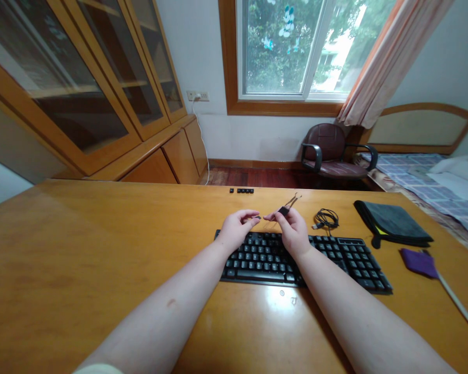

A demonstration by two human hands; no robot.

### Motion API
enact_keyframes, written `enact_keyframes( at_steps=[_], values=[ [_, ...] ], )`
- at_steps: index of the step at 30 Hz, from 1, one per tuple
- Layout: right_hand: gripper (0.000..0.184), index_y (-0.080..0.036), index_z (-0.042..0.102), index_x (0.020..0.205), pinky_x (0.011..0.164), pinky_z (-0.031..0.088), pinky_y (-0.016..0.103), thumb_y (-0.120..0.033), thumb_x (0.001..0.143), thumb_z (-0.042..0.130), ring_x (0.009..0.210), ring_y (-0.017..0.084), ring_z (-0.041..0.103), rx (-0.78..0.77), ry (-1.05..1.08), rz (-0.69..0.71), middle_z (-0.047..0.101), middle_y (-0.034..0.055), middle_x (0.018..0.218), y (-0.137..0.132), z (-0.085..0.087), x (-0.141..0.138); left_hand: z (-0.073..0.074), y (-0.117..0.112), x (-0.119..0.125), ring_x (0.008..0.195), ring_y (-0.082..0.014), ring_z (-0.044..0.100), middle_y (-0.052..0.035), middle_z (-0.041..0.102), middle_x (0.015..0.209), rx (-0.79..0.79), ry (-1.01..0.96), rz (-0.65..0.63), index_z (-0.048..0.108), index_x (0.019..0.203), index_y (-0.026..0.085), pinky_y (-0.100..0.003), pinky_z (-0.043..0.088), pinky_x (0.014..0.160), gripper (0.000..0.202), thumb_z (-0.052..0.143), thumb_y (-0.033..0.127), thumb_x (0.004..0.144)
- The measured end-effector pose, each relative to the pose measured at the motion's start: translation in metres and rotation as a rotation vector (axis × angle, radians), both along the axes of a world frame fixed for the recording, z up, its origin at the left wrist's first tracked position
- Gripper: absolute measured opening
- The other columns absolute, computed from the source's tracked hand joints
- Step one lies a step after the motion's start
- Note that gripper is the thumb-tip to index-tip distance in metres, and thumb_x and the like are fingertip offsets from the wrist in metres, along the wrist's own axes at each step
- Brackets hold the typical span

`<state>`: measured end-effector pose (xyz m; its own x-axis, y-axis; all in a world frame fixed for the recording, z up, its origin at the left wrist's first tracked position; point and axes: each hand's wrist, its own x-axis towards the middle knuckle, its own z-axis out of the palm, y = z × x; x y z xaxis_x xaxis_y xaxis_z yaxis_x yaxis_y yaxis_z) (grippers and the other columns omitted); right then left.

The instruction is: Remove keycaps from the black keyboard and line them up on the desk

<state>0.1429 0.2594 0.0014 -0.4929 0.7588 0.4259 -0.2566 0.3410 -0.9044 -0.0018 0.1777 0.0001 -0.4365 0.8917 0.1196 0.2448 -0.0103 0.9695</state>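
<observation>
A black keyboard [335, 257] lies on the wooden desk [101, 249] in front of me. Above its far edge my left hand [236, 228] pinches a small dark piece, likely a keycap [257, 217], between thumb and fingers. My right hand [292, 228] is closed on a wire keycap puller [287, 206] with a black grip, its metal loops pointing up and away. The two hands almost touch at the fingertips. Several loose black keycaps [242, 190] sit in a row near the desk's far edge.
A coiled black cable [326, 218] lies right of my hands. A folded dark cloth [392, 223] and a purple-headed brush [425, 264] rest at the right of the desk. A wooden cabinet [101, 93] stands to the left, and an office chair [329, 150] under the window.
</observation>
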Motion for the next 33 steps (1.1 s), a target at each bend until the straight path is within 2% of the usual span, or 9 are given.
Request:
enact_keyframes(
  at_steps=[4, 8, 15, 17, 20, 25, 28, 30, 33],
  values=[
    [0.018, -0.019, 0.054, 0.084, 0.068, 0.05, 0.031, -0.037, 0.085, 0.051, 0.065, 0.013, 0.06, -0.027, -0.013, -0.058, 0.063, 0.0022, 0.077, 0.003, -0.003, -0.001, -0.004, 0.001, 0.0, 0.072, -0.0124, 0.063, -0.0045, 0.066, 0.091, 0.044, -0.075, 0.045, 0.059, 0.093, 0.015, -0.028, 0.05, 0.074, 0.028, 0.069, 0.026, 0.069],
    [0.017, -0.019, 0.058, 0.086, 0.065, 0.047, 0.029, -0.035, 0.082, 0.053, 0.064, 0.013, 0.056, 0.102, -0.183, -0.12, 0.061, 0.0016, 0.075, 0.007, -0.006, -0.002, -0.006, 0.002, 0.002, 0.083, -0.0128, 0.064, -0.0053, 0.064, 0.096, 0.109, -0.049, 0.021, 0.054, 0.094, 0.015, -0.029, 0.05, 0.083, 0.027, 0.066, 0.018, 0.07],
    [0.018, -0.023, 0.066, 0.092, 0.072, 0.047, 0.033, -0.034, 0.079, 0.06, 0.077, 0.018, 0.059, 0.367, -0.32, -0.036, 0.064, 0.0041, 0.083, 0.006, 0.001, -0.003, -0.004, -0.001, 0.003, 0.108, -0.0185, 0.058, -0.0103, 0.061, 0.116, 0.153, 0.039, -0.093, 0.052, 0.114, 0.016, -0.037, 0.043, 0.099, 0.035, 0.057, 0.019, 0.079],
    [0.019, -0.025, 0.067, 0.094, 0.075, 0.047, 0.034, -0.035, 0.079, 0.06, 0.08, 0.019, 0.059, 0.389, -0.321, -0.007, 0.065, 0.0043, 0.085, 0.006, 0.002, -0.003, -0.004, -0.002, 0.003, 0.113, -0.0192, 0.055, -0.0101, 0.059, 0.122, 0.138, 0.046, -0.121, 0.05, 0.12, 0.017, -0.038, 0.041, 0.102, 0.04, 0.055, 0.019, 0.081],
    [0.018, -0.025, 0.068, 0.092, 0.075, 0.048, 0.033, -0.034, 0.079, 0.061, 0.08, 0.019, 0.06, 0.387, -0.316, 0.026, 0.065, 0.0041, 0.086, 0.007, 0.003, -0.003, -0.007, -0.002, 0.002, 0.114, -0.0189, 0.055, -0.0094, 0.06, 0.12, 0.139, 0.05, -0.141, 0.047, 0.126, 0.018, -0.038, 0.039, 0.103, 0.046, 0.055, 0.02, 0.081],
    [0.015, -0.024, 0.069, 0.089, 0.076, 0.048, 0.033, -0.033, 0.079, 0.061, 0.08, 0.018, 0.061, 0.377, -0.331, 0.037, 0.066, 0.0039, 0.085, 0.008, 0.001, -0.004, -0.008, 0.0, 0.003, 0.105, -0.0175, 0.06, -0.0093, 0.064, 0.112, 0.168, 0.037, -0.1, 0.051, 0.12, 0.015, -0.035, 0.045, 0.097, 0.042, 0.057, 0.019, 0.079],
    [0.015, -0.024, 0.069, 0.089, 0.077, 0.048, 0.034, -0.032, 0.078, 0.062, 0.082, 0.019, 0.062, 0.353, -0.345, -0.001, 0.068, 0.0041, 0.087, 0.009, -0.002, -0.003, -0.005, -0.001, 0.005, 0.099, -0.0161, 0.062, -0.0098, 0.063, 0.113, 0.127, 0.138, -0.064, 0.047, 0.124, 0.015, -0.032, 0.047, 0.093, 0.045, 0.056, 0.02, 0.08],
    [0.016, -0.024, 0.07, 0.088, 0.077, 0.048, 0.034, -0.032, 0.077, 0.063, 0.082, 0.02, 0.062, 0.319, -0.354, -0.076, 0.069, 0.0045, 0.087, 0.011, -0.001, 0.0, -0.002, -0.004, 0.007, 0.095, -0.0164, 0.062, -0.0103, 0.06, 0.118, 0.062, 0.26, -0.044, 0.044, 0.128, 0.017, -0.032, 0.048, 0.091, 0.048, 0.054, 0.024, 0.081],
    [0.02, -0.023, 0.07, 0.089, 0.074, 0.049, 0.035, -0.035, 0.076, 0.062, 0.08, 0.021, 0.063, 0.308, -0.385, -0.213, 0.07, 0.0052, 0.087, 0.015, 0.013, 0.005, 0.002, -0.007, 0.011, 0.1, -0.0213, 0.06, -0.0101, 0.061, 0.116, -0.071, 0.511, -0.104, 0.051, 0.123, 0.018, -0.036, 0.046, 0.091, 0.043, 0.053, 0.032, 0.083]
  ],
)
